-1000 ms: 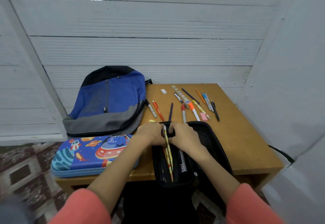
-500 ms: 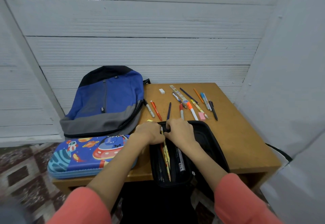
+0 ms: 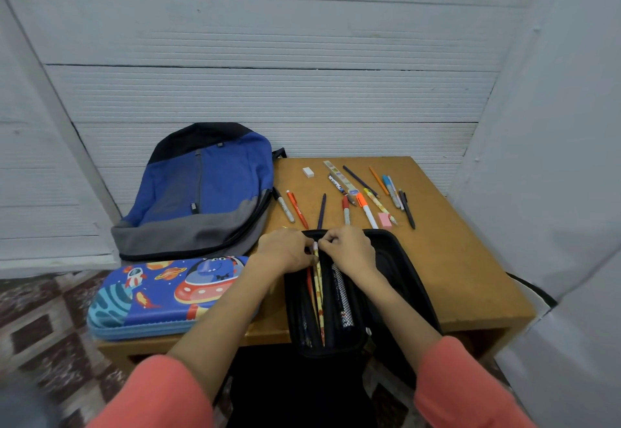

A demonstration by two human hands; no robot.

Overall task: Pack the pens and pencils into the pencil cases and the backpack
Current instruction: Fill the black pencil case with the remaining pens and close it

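The yellow patterned wooden pencil (image 3: pixel 319 288) lay lengthwise inside the open black zip-round fabric pencil case (image 3: pixel 398 261), which sat at the near edge of the brown wooden worktop (image 3: pixel 457 259). The pencil's pale eraser end pointed away from the person, up between the two hands. The right hand (image 3: pixel 349 247) had its fingertips curled in a pinch on that top end. The left hand (image 3: pixel 285 249) was curled too and touched the same spot, but whether it gripped the pencil or a loop of the case could not be told.

The pencil looked light, stiff and smooth, so it would probably slide easily under a band. The top end was likely the best hold, with the point kept low in the case, since a sharpened tip can snap. The soft case would probably sag unless one hand steadied it.

Loose pens and markers (image 3: pixel 346 210) and a pink eraser (image 3: pixel 384 220) lay beyond the case, not yet packed. The blue hard-shell pencil case printed with planets and a rocket (image 3: pixel 161 296) lay closed to the left. Behind it was the blue and grey fabric backpack (image 3: pixel 201 192).
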